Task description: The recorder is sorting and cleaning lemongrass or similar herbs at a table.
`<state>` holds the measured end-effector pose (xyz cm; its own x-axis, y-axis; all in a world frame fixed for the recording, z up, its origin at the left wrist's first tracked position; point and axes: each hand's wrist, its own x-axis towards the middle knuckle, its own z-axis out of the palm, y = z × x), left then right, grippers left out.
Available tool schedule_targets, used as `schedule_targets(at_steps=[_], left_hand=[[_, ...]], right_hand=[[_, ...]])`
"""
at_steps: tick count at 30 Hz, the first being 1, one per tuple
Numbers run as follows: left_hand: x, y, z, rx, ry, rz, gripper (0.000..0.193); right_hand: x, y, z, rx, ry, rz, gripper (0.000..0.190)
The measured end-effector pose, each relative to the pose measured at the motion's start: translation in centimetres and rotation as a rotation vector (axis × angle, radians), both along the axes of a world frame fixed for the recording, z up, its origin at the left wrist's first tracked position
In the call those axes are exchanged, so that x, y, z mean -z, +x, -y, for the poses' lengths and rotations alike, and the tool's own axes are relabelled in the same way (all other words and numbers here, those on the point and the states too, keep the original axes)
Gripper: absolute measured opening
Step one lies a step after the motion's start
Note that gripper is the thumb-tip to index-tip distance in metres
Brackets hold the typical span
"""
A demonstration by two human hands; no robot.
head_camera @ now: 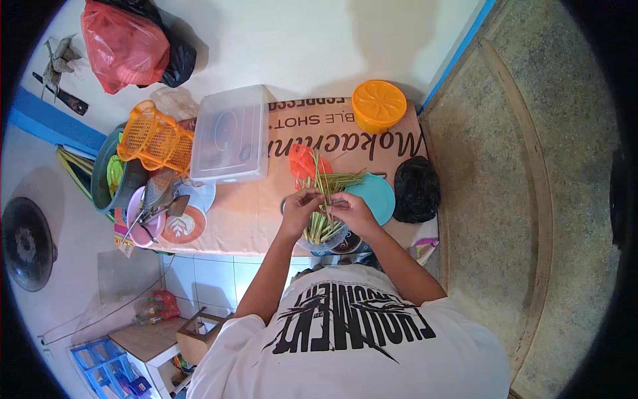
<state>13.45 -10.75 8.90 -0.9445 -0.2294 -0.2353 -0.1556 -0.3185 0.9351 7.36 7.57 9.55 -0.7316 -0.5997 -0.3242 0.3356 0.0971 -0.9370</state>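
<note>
Thin green vegetable stalks, probably long beans (321,174), stand up between my two hands over the table. My left hand (301,208) pinches them from one side between thumb and fingers. From the other side, my right hand (355,211) grips the same stalks, its fingertips close to the left thumb. Directly below is a clear plastic bowl (323,246) holding short cut pieces (317,230), partly covered by my hands. Beyond my fingers lies a bundle of uncut stalks (349,178), beside a red plastic bag (303,160) and a turquoise round lid or plate (381,198).
A black plastic bag (417,189) and an orange lidded tub (379,105) sit at the right. Leftward are a clear storage box (230,134), an orange basket (152,137), a dark bucket (102,172) and a pink basin (133,209) with utensils. Bags (124,47) hang on the wall.
</note>
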Motion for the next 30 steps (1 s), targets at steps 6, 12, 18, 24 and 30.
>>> schedule_targets(at_steps=[6,12,18,24,30], left_hand=[[0.1,1.9,1.2,-0.009,-0.094,0.006,0.021],[2.3,4.3,1.8,-0.076,-0.204,0.053,0.021],[4.8,5.9,2.2,-0.072,-0.369,0.088,0.024],[4.5,6.8,2.3,-0.088,-0.482,0.105,0.024],[3.0,6.2,1.9,-0.028,-0.752,0.086,0.027]], right_hand=[[1.9,1.4,1.5,-0.065,0.011,-0.04,0.034],[2.9,2.9,2.7,-0.151,0.104,-0.042,0.037],[5.7,4.3,3.3,-0.147,0.096,-0.012,0.042],[5.0,5.2,3.8,-0.181,0.078,0.055,0.043],[7.3,5.5,4.4,-0.19,0.063,0.072,0.045]])
